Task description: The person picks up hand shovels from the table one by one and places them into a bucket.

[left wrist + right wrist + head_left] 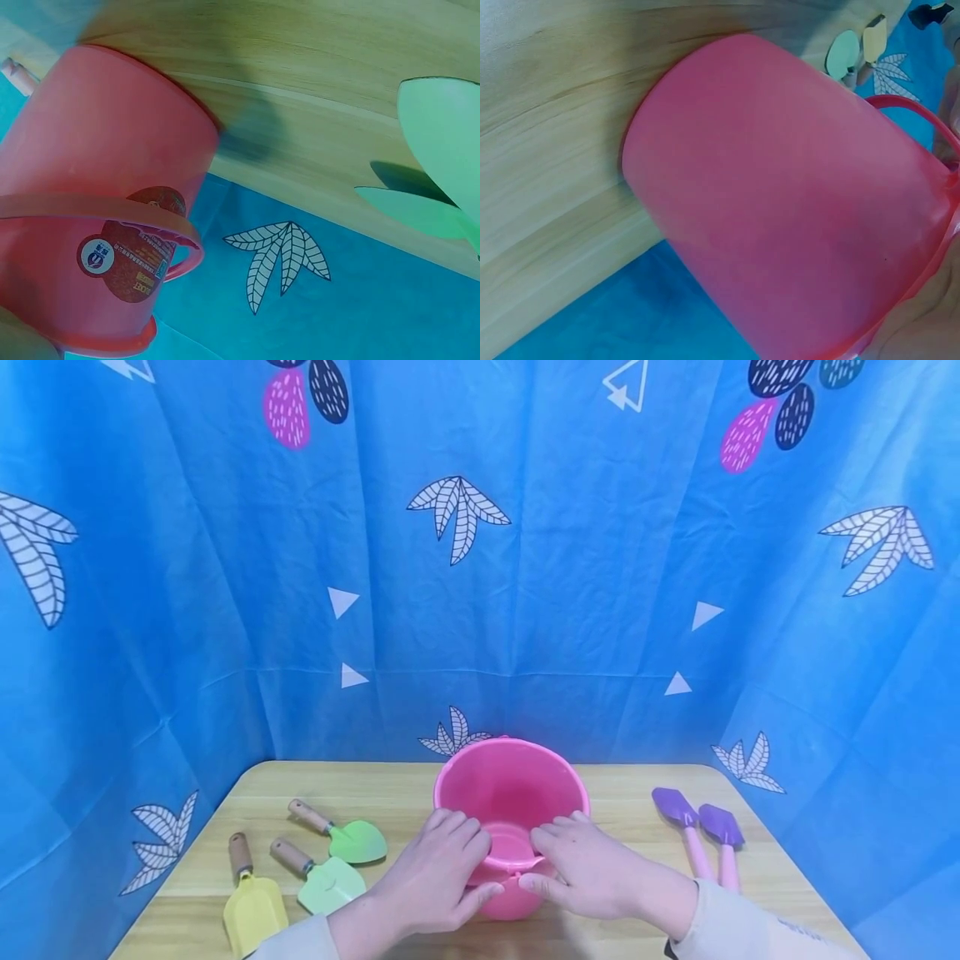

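Note:
A pink bucket [525,777] stands upright near the middle of the table, its mouth tilted into view and nothing seen inside. My left hand [442,877] grips the near left part of its rim, fingers hooked over the inside and thumb on the outer wall. On the near right part, my right hand [592,872] holds the rim the same way. The left wrist view shows the bucket's carrying handle [97,206] lying down against the wall, across a round dark-red label [139,262]. Plain pink wall [765,172] fills most of the right wrist view.
Left of the bucket lie a yellow scoop [255,912], a mint-green shovel [330,887] and a brighter green trowel [360,842], all with wooden handles. Two purple-headed shovels [675,806] with pink handles lie at the right. A blue patterned curtain [525,568] borders the wooden table [630,802].

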`<state>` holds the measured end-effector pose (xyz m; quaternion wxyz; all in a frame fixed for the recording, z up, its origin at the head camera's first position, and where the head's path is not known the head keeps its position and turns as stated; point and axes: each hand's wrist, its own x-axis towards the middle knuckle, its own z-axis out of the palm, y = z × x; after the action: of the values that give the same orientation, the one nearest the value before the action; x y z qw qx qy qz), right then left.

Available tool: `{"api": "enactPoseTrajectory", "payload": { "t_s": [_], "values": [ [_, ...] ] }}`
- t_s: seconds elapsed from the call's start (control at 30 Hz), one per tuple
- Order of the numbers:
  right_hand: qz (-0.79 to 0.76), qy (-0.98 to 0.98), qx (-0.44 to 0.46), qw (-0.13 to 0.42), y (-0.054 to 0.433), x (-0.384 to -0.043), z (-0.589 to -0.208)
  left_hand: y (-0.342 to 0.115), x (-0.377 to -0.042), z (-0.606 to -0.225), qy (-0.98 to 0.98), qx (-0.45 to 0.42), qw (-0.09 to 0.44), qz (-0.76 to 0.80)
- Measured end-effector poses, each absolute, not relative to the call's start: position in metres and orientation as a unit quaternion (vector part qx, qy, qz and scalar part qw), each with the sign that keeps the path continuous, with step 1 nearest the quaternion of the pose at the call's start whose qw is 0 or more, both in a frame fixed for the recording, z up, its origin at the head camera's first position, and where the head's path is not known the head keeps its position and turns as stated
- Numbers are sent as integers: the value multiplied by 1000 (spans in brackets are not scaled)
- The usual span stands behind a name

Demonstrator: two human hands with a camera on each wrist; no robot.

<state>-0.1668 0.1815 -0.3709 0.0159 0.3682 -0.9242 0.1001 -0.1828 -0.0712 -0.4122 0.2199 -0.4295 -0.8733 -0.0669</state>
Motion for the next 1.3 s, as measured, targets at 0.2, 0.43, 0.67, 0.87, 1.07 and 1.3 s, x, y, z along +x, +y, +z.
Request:
{"api": "enactPoseTrajectory", "payload": {
  "t_s": [0.2,0.43,0.67,0.87,1.07,1.3],
  "values": [
    [100,-925,365,15,182,-166,-371,-70,-183,-412,-875,-428,216,-67],
    [101,-926,363,10,182,-167,-371,-70,-182,-412,-878,-424,209,-70],
    [103,-927,360,1,182,-168,-371,-71,-182,-413,-882,-421,203,-69],
    [104,-926,364,9,181,-168,-371,-71,-181,-411,-881,-421,206,-73],
    [102,-927,362,7,182,-168,-370,-72,-182,-411,-881,-419,206,-77],
    [99,-927,361,7,183,-169,-371,-72,-181,-412,-879,-421,205,-89]
  ]
}}
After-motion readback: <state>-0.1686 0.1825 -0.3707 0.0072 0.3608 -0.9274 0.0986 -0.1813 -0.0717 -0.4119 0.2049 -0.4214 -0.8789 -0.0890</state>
